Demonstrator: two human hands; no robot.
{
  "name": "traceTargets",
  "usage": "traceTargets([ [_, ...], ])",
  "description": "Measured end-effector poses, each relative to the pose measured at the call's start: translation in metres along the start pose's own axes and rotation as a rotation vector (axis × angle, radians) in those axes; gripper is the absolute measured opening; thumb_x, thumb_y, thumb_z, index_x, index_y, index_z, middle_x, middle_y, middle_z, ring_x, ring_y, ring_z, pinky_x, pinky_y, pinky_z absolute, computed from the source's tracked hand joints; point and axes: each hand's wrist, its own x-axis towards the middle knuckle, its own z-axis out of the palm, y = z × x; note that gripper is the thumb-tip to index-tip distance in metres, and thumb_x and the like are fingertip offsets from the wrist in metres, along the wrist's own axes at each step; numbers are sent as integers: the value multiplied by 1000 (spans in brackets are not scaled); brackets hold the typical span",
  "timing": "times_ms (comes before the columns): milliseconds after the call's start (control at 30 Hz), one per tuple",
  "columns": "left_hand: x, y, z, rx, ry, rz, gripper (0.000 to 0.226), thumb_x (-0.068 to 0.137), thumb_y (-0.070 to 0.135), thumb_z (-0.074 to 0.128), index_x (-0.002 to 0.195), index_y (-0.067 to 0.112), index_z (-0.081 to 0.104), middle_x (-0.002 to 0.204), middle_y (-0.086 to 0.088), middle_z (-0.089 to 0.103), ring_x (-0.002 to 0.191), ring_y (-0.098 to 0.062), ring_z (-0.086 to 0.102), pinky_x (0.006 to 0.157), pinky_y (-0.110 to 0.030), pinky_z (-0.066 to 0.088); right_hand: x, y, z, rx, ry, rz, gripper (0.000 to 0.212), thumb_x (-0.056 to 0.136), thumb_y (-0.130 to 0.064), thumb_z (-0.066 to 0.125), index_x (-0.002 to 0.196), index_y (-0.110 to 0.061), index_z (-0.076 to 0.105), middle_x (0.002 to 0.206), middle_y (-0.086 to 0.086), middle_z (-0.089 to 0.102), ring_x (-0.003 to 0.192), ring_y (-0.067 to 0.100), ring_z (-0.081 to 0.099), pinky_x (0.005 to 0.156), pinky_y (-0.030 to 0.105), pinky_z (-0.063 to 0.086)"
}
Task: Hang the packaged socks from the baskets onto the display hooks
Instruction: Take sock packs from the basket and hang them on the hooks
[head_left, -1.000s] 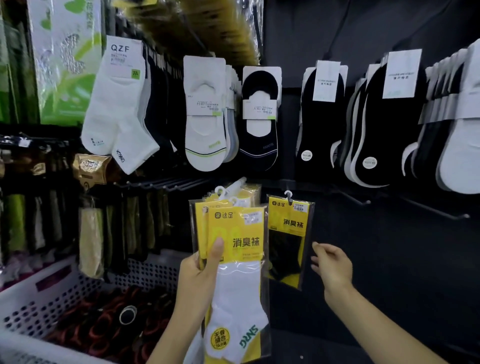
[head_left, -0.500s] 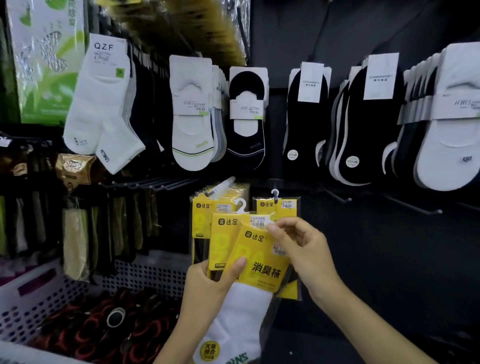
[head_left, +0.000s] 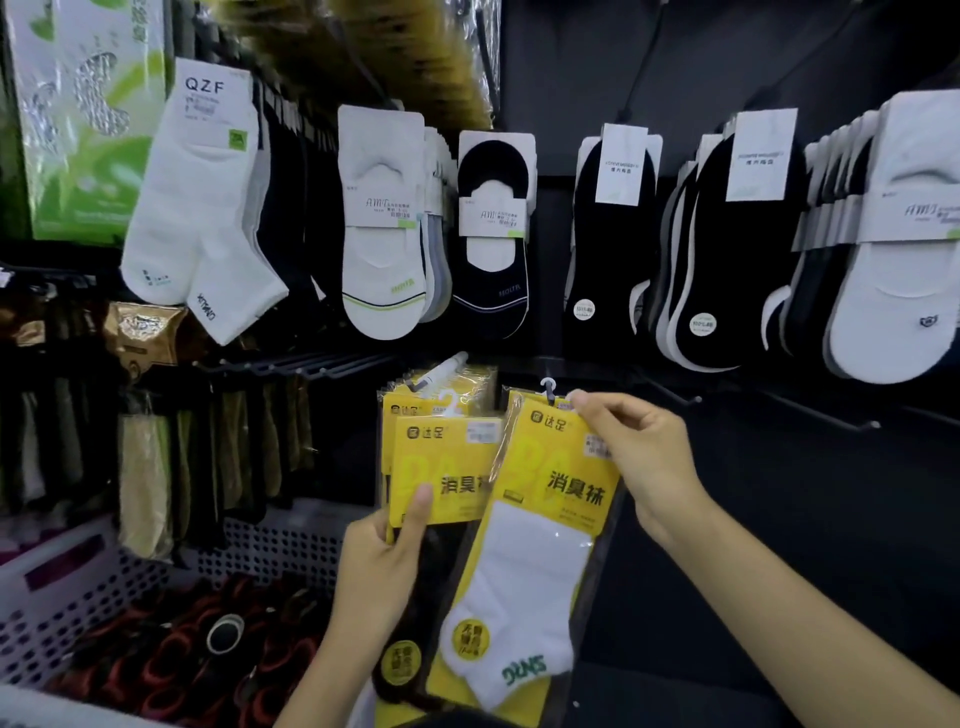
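Pack (head_left: 545, 545): pinched at its top by right hand (head_left: 639, 457), just right of left hand (head_left: 384, 561).
Stack (head_left: 441, 467): in left hand, partly behind pack.
Hung packs (head_left: 441, 387): behind stack, above left hand.
Hanger (head_left: 548, 385): just left of the right fingertips.
Basket (head_left: 78, 597): left of left hand.
Sock row (head_left: 384, 223): above both hands.
Hooks (head_left: 831, 414): right of right hand.

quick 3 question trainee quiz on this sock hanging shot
1. True or false: the right hand pinches the white-sock pack by its top.
2. The left hand grips a second pack. Its socks are: A white, B black, C red.
3. Fill in: the basket sits at the lower ____ of the view.
Key: 1 true; 2 B; 3 left
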Motion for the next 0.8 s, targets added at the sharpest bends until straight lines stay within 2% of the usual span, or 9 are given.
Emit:
traceTargets([
  [67, 7, -4, -12, -2, 58, 1, 56, 88, 39, 55, 37, 20, 43, 30, 7, 32, 28, -4, 25, 34, -10, 18, 11, -4, 2, -18, -2, -17, 11, 82, -21, 72, 72, -23, 74, 71, -11, 74, 62, -1, 67, 53, 11, 50],
  [167, 14, -5, -26, -17, 80, -2, 46, 81, 51, 50, 47, 23, 60, 33, 8, 44, 28, -2, 34, 34, -9, 25, 21, -4, 9, -74, -47, 0, 10, 82, -21, 73, 71, -22, 74, 66, -10, 72, 58, -2, 65, 51, 10, 48],
  [233, 17, -6, -33, -10, 98, -16, 50, 75, 61, 48, 53, 17, 60, 38, 6, 46, 34, -2, 37, 38, -12, 28, 25, -1, 11, -98, -77, 12, 10, 83, -21, 73, 73, -20, 75, 67, -8, 73, 57, -1, 66, 51, 11, 48],
  [300, 21, -10, -37, -1, 108, -40, 61, 73, 66, 46, 67, 6, 58, 53, -4, 50, 50, -15, 45, 46, -19, 33, 27, 2, 11, -91, -76, 17, 10, 83, -21, 72, 74, -19, 75, 68, -8, 73, 58, -1, 66, 50, 10, 47],
  [400, 21, -10, -38, -10, 102, -52, 51, 74, 68, 46, 79, 17, 53, 69, -8, 50, 62, -18, 43, 53, -27, 33, 25, 15, 7, -38, -75, 51, 7, 86, -21, 69, 85, -18, 76, 75, -6, 75, 65, 0, 69, 52, 9, 48],
  [533, 19, -8, -33, -26, 82, -58, 54, 73, 66, 46, 74, 13, 58, 66, -6, 53, 61, -15, 47, 55, -27, 36, 17, 43, 3, 41, -38, 110, 18, 84, -28, 69, 100, -21, 70, 94, -1, 74, 85, 10, 69, 72, 23, 53],
  [633, 16, -5, -28, -63, 71, -64, 43, 73, 65, 47, 66, 27, 67, 57, -1, 64, 47, -7, 47, 47, -17, 37, 13, 65, 4, 64, -32, 170, 20, 82, -25, 72, 100, -17, 68, 95, -1, 75, 83, 9, 72, 64, 18, 55],
  [667, 15, -4, -27, -67, 65, -66, 39, 73, 64, 47, 68, 33, 70, 57, -6, 66, 42, -6, 44, 44, -17, 36, 13, 72, 5, 52, -1, 186, 17, 82, -24, 72, 97, -15, 68, 92, 0, 75, 78, 8, 72, 60, 16, 54],
  [800, 11, -5, -19, -49, 18, -76, 45, 75, 64, 47, 70, 23, 67, 61, -10, 59, 49, -12, 44, 50, -23, 36, 26, 91, 6, -64, 232, 239, 20, 80, -28, 75, 86, -10, 67, 85, 3, 72, 75, 13, 68, 63, 22, 52],
])
